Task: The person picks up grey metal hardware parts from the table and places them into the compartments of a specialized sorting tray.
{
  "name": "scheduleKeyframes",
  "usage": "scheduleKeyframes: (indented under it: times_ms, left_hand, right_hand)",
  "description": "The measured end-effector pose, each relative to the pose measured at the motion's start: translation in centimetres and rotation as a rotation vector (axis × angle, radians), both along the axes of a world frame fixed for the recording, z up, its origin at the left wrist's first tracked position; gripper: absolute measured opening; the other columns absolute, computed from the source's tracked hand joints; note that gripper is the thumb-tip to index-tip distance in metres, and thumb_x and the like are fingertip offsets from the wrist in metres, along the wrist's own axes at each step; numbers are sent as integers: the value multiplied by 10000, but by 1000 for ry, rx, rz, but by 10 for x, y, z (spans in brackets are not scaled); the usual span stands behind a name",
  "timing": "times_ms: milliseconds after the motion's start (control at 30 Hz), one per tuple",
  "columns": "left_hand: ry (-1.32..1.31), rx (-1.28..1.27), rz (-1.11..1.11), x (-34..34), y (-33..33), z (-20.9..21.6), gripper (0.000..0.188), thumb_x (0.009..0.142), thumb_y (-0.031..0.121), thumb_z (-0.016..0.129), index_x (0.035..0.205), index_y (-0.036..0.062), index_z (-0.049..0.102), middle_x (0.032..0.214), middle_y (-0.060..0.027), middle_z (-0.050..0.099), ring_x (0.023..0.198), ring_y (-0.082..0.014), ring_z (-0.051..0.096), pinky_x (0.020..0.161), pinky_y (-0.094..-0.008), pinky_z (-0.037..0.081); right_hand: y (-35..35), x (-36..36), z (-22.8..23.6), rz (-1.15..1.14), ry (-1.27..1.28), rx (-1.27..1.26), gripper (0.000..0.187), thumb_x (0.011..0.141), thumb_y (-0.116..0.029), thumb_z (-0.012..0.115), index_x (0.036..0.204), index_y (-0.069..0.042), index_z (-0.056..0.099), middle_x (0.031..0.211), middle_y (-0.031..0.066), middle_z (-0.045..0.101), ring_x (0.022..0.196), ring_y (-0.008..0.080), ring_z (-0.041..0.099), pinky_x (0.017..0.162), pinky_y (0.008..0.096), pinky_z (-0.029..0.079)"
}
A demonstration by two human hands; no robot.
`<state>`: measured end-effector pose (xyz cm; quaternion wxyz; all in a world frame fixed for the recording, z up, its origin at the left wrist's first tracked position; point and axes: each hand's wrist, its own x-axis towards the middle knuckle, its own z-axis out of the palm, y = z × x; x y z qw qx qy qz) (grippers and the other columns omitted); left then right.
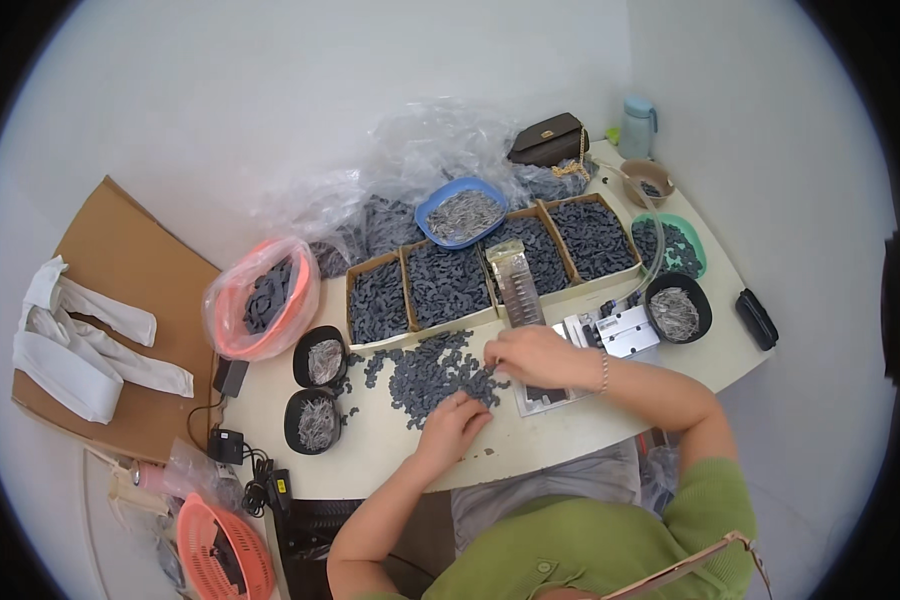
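Bright, even, diffuse light fills the scene, glinting off the far clear plastic (425, 135), while fisheye distortion bends the edges and blacks out all 4 corners.

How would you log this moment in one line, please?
left hand: at near edge of grey-piece pile | right hand: at pile's right edge, near metal fixture | blue tray: holds metallic pieces

"What's at the back?"
"A dark bag (547, 146) with a gold chain (575, 168), near a blue bottle (636, 130)."
"And on the left?"
"White clothes (70, 388), lying on some big brown cardboard (120, 225)."
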<state>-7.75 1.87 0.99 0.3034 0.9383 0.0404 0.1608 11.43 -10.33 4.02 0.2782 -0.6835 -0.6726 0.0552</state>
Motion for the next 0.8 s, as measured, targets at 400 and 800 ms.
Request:
scheduleKeyframes:
  times_ms: [400,800]
  left_hand:
    - [-149,254,-36,84,-26,3,184,763,125,718,917,28,685,854,-93,599,783,-256,602,634,-337,497]
    - [-74,479,-21,43,-53,7,532,801,316,662,1168,-58,573,1141,-180,554,1093,-314,510,922,-417,400]
  right_hand:
    - [-51,26,-9,-142,-90,107,109,814,-167,643,842,-65,613,798,95,561,791,292,600,692,402,495]
    - [-47,16,-19,-35,-303,128,233,745,-123,607,956,-30,642,924,78,589,861,240,582,726,345,487]
